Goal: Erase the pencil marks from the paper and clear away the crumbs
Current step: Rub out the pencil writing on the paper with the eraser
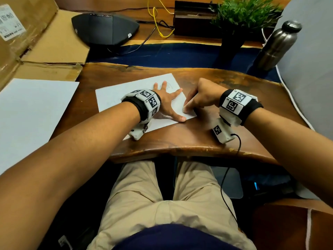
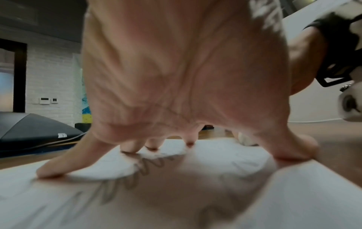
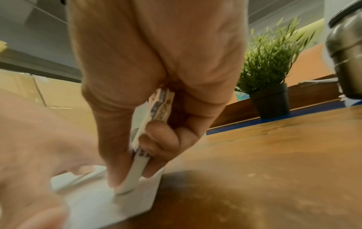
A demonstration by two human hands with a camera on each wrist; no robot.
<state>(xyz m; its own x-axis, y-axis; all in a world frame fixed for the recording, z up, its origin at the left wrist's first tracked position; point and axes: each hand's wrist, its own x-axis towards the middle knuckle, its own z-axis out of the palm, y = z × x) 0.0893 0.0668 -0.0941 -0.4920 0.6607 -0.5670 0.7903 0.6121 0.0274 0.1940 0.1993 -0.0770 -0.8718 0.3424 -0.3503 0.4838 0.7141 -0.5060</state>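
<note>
The left hand (image 1: pixel 166 103) lies spread flat on the paper (image 1: pixel 115 95) at frame centre. The right hand (image 1: pixel 201 95) pinches a white eraser (image 3: pixel 137 168), tip on the paper's right corner. The print on the eraser's sleeve is too blurred to read.

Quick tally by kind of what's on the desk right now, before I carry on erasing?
Paper sheets: 2, one under the left hand at, one spare
Erasers: 1, in the right hand
Potted plants: 1
Metal bottles: 1
Cardboard boxes: 1
Total: 6

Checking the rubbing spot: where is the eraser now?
The eraser is pinched in the right hand, its tip on the paper's right corner, beside the left hand's thumb.
</note>
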